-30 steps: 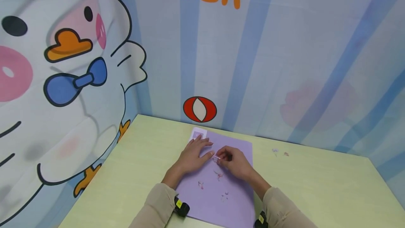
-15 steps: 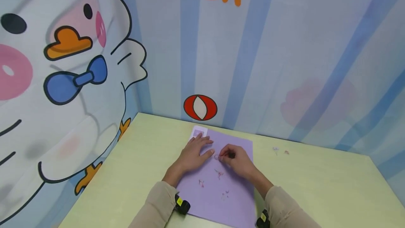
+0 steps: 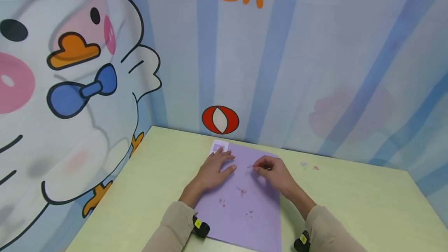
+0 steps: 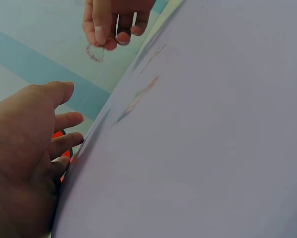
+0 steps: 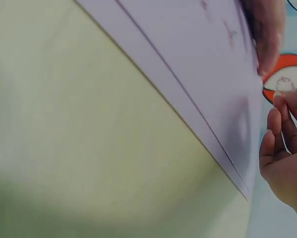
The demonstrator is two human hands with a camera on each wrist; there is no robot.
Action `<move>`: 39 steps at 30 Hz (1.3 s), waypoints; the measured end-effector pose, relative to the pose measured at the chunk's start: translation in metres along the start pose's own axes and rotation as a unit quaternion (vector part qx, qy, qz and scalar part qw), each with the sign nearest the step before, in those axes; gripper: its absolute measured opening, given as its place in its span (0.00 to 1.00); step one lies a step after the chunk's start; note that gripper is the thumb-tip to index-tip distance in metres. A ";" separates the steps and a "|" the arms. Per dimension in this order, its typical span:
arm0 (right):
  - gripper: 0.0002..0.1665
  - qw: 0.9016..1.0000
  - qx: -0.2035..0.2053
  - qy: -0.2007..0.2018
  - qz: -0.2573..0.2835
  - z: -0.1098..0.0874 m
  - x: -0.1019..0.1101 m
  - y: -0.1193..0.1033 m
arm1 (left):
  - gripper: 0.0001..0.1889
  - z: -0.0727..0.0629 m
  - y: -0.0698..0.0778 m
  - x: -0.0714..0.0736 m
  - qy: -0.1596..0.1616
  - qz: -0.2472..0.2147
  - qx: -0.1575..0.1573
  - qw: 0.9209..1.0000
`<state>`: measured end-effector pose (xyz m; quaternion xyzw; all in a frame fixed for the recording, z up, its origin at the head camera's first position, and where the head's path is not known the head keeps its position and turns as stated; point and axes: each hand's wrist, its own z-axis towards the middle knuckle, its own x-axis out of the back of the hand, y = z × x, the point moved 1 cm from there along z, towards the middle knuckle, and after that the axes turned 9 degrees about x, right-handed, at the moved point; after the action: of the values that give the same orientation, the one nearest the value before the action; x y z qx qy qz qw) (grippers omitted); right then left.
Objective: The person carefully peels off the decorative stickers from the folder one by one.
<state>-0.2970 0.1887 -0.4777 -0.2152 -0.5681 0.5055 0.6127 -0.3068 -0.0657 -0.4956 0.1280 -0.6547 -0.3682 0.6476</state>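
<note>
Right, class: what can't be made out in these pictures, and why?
Head view: part of the white label, covered by the left hand.
Head view: designs of the small pieces, too small.
Left wrist view: whether the loop closes, hidden by the right hand.

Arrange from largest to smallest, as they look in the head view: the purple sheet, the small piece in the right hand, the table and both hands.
1. table
2. purple sheet
3. left hand and right hand: they look alike, so I leave them unranked
4. small piece, pinched in the right hand
</note>
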 end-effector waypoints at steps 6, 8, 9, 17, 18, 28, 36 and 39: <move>0.11 0.999 -0.030 0.005 0.035 -0.006 0.027 -0.004 | 0.25 -0.004 -0.003 -0.001 -0.001 -0.002 0.004 1.000; 0.11 0.999 -0.034 0.010 0.036 -0.007 0.035 -0.006 | 0.25 -0.003 -0.004 0.000 0.001 -0.003 0.002 1.000; 0.11 0.999 -0.035 0.013 0.033 -0.007 0.039 -0.006 | 0.25 -0.003 -0.004 0.000 0.002 -0.004 0.000 1.000; 0.13 0.998 -0.044 0.032 0.024 -0.016 0.070 -0.005 | 0.24 -0.002 -0.005 0.000 0.006 -0.008 -0.004 1.000; 0.13 0.998 -0.048 0.035 0.016 -0.018 0.075 -0.004 | 0.24 -0.002 -0.004 0.000 0.006 -0.007 -0.003 1.000; 0.16 0.991 -0.095 0.075 -0.052 -0.038 0.132 0.020 | 0.25 -0.004 -0.001 0.001 0.003 -0.004 -0.008 1.000; 0.22 0.982 -0.130 0.092 -0.099 -0.059 0.173 0.044 | 0.25 -0.003 0.002 0.001 0.000 -0.008 -0.010 1.000; 0.23 0.978 -0.148 0.100 -0.107 -0.066 0.182 0.055 | 0.25 -0.003 0.002 0.001 -0.003 -0.007 -0.006 1.000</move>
<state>-0.2859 0.3884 -0.4540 -0.2910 -0.5922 0.3227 0.6785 -0.3030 -0.0659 -0.4936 0.1276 -0.6531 -0.3771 0.6441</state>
